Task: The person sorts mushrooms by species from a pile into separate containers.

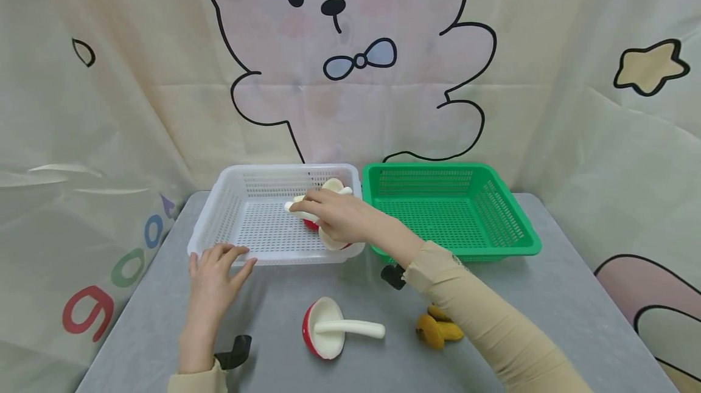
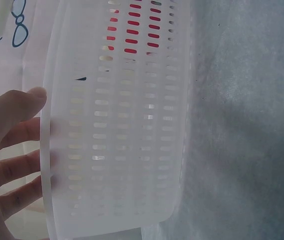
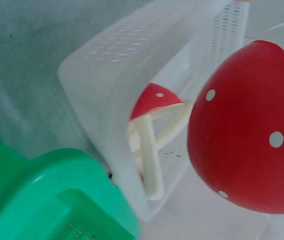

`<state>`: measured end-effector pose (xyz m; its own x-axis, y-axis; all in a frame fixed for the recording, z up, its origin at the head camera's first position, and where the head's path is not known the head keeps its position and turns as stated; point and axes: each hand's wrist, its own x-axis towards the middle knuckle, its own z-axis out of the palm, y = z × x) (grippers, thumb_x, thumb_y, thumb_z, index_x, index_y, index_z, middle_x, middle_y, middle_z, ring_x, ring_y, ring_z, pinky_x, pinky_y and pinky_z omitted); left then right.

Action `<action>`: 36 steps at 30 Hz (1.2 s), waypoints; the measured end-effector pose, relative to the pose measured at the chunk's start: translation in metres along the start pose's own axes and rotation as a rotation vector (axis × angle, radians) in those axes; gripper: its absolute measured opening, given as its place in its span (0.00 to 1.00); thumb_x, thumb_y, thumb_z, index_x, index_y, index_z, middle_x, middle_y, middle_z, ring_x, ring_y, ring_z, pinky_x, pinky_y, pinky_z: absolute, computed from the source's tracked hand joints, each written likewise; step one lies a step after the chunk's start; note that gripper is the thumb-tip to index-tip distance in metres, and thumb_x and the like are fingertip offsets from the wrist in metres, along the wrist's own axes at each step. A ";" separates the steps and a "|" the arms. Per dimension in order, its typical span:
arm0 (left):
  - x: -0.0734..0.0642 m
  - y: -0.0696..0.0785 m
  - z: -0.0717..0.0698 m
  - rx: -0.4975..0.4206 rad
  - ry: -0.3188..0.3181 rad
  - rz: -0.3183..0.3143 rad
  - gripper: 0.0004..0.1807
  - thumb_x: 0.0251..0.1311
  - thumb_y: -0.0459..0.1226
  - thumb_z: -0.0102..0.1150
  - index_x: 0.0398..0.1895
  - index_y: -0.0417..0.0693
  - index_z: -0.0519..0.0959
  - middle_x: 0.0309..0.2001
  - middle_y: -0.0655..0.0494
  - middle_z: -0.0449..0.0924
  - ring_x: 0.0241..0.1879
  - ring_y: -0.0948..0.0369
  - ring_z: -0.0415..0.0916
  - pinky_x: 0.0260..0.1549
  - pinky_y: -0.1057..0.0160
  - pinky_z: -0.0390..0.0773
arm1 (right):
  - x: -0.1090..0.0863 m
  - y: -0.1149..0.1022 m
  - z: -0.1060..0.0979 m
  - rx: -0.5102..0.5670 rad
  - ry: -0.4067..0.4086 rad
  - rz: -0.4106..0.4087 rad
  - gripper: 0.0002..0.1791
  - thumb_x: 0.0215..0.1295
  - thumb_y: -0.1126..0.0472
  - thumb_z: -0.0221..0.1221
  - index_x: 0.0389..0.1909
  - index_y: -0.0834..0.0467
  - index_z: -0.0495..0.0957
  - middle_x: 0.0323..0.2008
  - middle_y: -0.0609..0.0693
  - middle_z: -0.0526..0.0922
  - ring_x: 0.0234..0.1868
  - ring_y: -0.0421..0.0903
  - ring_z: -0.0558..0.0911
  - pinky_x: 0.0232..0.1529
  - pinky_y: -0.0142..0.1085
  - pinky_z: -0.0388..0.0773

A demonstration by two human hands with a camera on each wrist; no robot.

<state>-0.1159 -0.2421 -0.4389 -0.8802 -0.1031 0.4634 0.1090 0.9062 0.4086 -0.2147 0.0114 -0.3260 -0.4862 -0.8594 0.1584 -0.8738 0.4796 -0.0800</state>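
My right hand grips a red-capped toy mushroom with white dots by its pale stem, over the right side of the white basket. Its fingers hide part of the stem. Beneath the hand, other red-capped mushrooms with cream stems lie inside this basket at its right end. At the front left corner, my left hand holds the white basket's rim, fingers over the inside and thumb at the edge. Another red mushroom lies on its side on the table, stem pointing right.
A green basket stands right beside the white one. Yellow-brown toy mushrooms lie on the grey table under my right forearm, partly covered by the sleeve. Behind the baskets hangs a printed curtain.
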 end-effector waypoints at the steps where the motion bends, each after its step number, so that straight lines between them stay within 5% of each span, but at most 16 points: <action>1: 0.000 0.000 0.000 0.002 0.001 0.000 0.15 0.52 0.41 0.70 0.41 0.44 0.83 0.43 0.44 0.78 0.48 0.43 0.71 0.61 0.25 0.48 | 0.003 0.002 0.002 0.002 -0.003 -0.004 0.26 0.64 0.68 0.54 0.63 0.49 0.71 0.56 0.47 0.77 0.57 0.43 0.76 0.45 0.33 0.81; 7: 0.001 0.000 0.000 0.012 -0.005 -0.007 0.15 0.52 0.42 0.70 0.41 0.44 0.83 0.43 0.45 0.79 0.49 0.43 0.71 0.61 0.25 0.48 | 0.018 0.012 0.014 0.003 -0.045 0.021 0.28 0.63 0.67 0.56 0.64 0.49 0.70 0.58 0.47 0.76 0.60 0.44 0.74 0.52 0.34 0.79; 17: 0.001 0.002 0.000 0.012 -0.009 -0.021 0.16 0.52 0.42 0.70 0.41 0.44 0.83 0.43 0.45 0.78 0.49 0.44 0.71 0.62 0.25 0.48 | 0.026 0.019 0.042 -0.022 -0.066 0.016 0.25 0.66 0.66 0.53 0.64 0.48 0.69 0.55 0.46 0.76 0.56 0.43 0.76 0.50 0.32 0.78; 22: 0.000 0.002 0.000 0.008 -0.005 -0.021 0.15 0.51 0.41 0.71 0.41 0.44 0.83 0.43 0.45 0.79 0.49 0.44 0.71 0.61 0.25 0.48 | 0.027 0.016 0.051 -0.034 -0.099 0.051 0.26 0.67 0.66 0.51 0.65 0.45 0.68 0.58 0.44 0.74 0.62 0.43 0.74 0.48 0.32 0.79; 27: -0.001 0.001 0.001 0.004 -0.002 -0.017 0.15 0.51 0.42 0.70 0.41 0.44 0.83 0.43 0.46 0.78 0.49 0.44 0.71 0.61 0.25 0.48 | 0.028 0.014 0.056 -0.016 -0.138 0.098 0.27 0.68 0.67 0.49 0.66 0.43 0.66 0.64 0.43 0.72 0.67 0.42 0.70 0.44 0.32 0.79; 36: 0.000 0.000 0.002 0.006 0.006 -0.010 0.15 0.51 0.40 0.71 0.40 0.44 0.83 0.43 0.46 0.79 0.48 0.44 0.71 0.61 0.25 0.48 | 0.023 0.011 0.047 -0.077 -0.081 0.096 0.25 0.66 0.60 0.56 0.64 0.45 0.68 0.60 0.44 0.74 0.59 0.44 0.76 0.51 0.33 0.79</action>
<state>-0.1168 -0.2414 -0.4405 -0.8786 -0.1141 0.4638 0.0975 0.9078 0.4080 -0.2360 -0.0112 -0.3696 -0.5695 -0.8187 0.0734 -0.8214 0.5701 -0.0150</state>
